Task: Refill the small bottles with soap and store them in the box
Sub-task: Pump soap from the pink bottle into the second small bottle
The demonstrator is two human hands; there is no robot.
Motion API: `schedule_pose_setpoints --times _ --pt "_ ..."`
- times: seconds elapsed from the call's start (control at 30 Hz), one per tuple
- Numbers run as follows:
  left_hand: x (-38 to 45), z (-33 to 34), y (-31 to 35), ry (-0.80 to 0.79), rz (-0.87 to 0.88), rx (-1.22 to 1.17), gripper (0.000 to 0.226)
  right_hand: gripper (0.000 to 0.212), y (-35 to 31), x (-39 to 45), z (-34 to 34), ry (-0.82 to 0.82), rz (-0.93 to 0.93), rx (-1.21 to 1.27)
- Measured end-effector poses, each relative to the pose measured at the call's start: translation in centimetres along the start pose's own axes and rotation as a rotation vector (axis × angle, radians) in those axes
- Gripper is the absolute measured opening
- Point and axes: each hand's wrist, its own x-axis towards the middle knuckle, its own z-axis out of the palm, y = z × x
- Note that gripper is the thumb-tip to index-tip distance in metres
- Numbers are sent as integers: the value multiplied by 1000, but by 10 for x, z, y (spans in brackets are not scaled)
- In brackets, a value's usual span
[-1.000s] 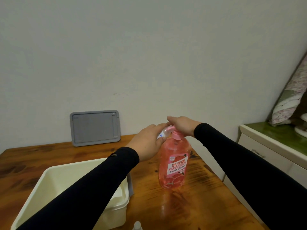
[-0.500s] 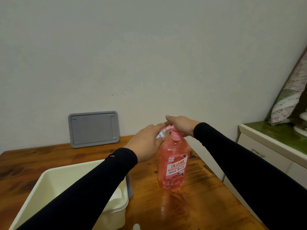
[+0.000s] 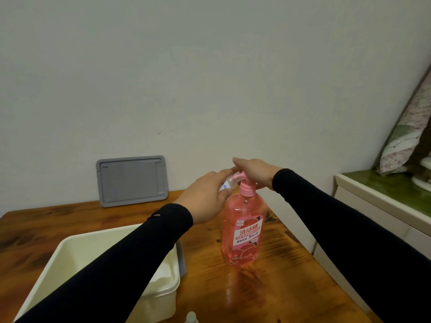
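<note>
At frame centre little had changed: the left hand [image 3: 205, 199] still pinched the small bottle [image 3: 227, 183] against the pink soap bottle's [image 3: 242, 231] spout while the right hand [image 3: 253, 171] lay flat on the pump, so filling continued, the box [image 3: 161, 297] waiting lower left.
</note>
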Motion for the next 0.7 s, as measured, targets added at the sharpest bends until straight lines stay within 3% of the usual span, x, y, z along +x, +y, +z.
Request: schedule_pose_setpoints --times 0.13,0.5,0.7 --pt "-3 8 -4 -21 -22 12 50 44 6 -1 6 -7 -10 -68" --pt "2 -7 3 -16 11 17 51 50 -4 -2 -8 -17 19 35" --pt "-3 6 -4 -41 -15 32 50 42 4 -4 6 -5 -25 -98"
